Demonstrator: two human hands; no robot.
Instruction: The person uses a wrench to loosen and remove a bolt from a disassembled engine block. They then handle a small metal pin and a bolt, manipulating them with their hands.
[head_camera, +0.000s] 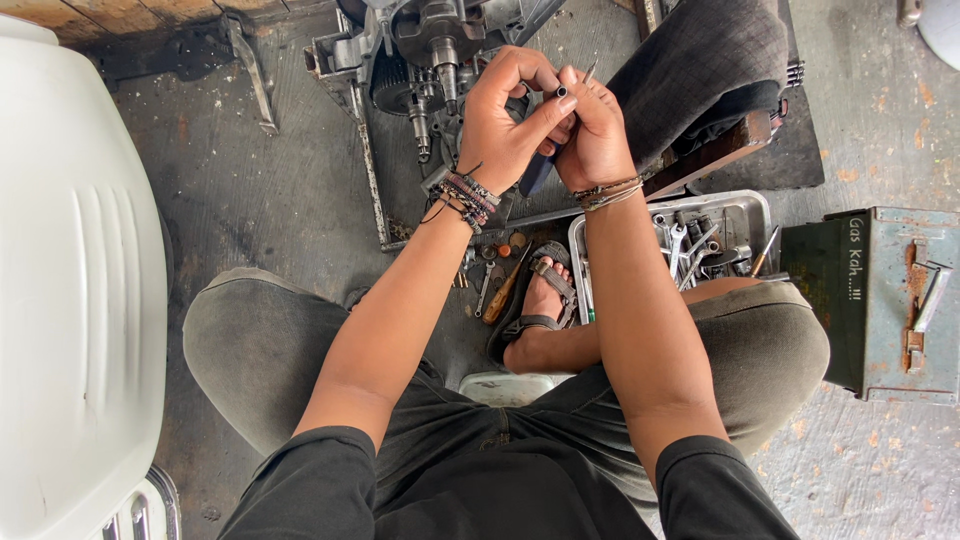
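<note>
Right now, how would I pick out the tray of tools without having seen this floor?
Start from the green metal box on the floor at the person's right. Directly left of it, partly hidden by the right knee, lies the shallow metal tray. It alone holds a jumble of spanners; its neighbours are an engine block and a sandalled foot.

both arms stretched forward, left hand (503, 125) and right hand (594, 140) pressed together, fingers curled tight in a pinching grip, wrists stacked with bracelets
</note>
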